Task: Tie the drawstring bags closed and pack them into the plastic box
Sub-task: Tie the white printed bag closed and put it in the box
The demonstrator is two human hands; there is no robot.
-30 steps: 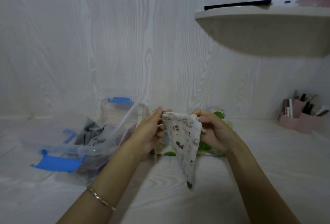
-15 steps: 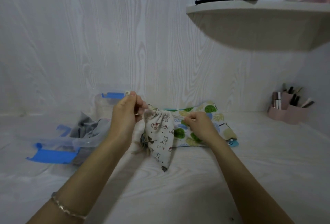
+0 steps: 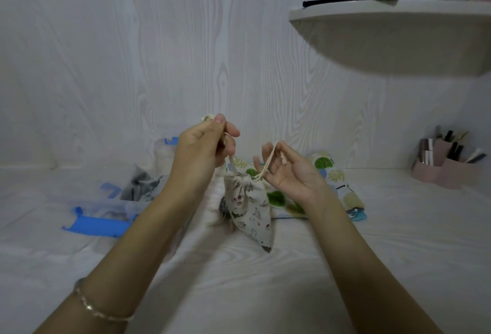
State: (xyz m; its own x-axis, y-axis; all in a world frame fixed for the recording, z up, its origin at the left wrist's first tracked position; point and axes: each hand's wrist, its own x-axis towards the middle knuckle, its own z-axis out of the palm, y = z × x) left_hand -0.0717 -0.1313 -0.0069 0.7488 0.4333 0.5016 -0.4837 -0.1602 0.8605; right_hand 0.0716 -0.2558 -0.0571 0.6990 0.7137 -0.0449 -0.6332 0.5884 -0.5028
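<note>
**A:** Hands, quick?

**B:** On my feed the left hand (image 3: 204,147) is the higher one. Its thumb and fingers pinch one strand of the drawstring (image 3: 266,163), and a bit of cord pokes out above the thumb. The right hand (image 3: 288,172) sits lower, palm up, fingers loosely curled. The other strand is hooked over a curled finger and pulled taut.

**A:** The bag?

**B:** The cat-print bag (image 3: 249,208) hangs from both strands, between and below the hands, neck gathered tight. It tapers to a point toward me. I can't tell if that tip touches the bench (image 3: 265,288).

**A:** Box?

**B:** The plastic box (image 3: 162,154) is clear and sits out past the left hand, on its outer side, well apart from the bag. I see grey cloth (image 3: 140,184) inside it. A blue latch (image 3: 95,226) lies nearer me, beside the left forearm.

**A:** Other bags?

**B:** A leaf-print bag (image 3: 329,174) lies flat on the bench behind the right hand, partly hidden by it.

**A:** Rest?

**B:** There's a bracelet (image 3: 101,312) on the left wrist. A pink organiser (image 3: 446,171) with small tubes stands far off the right hand's outer side. A shelf (image 3: 398,38) sits above it on the wall.
</note>
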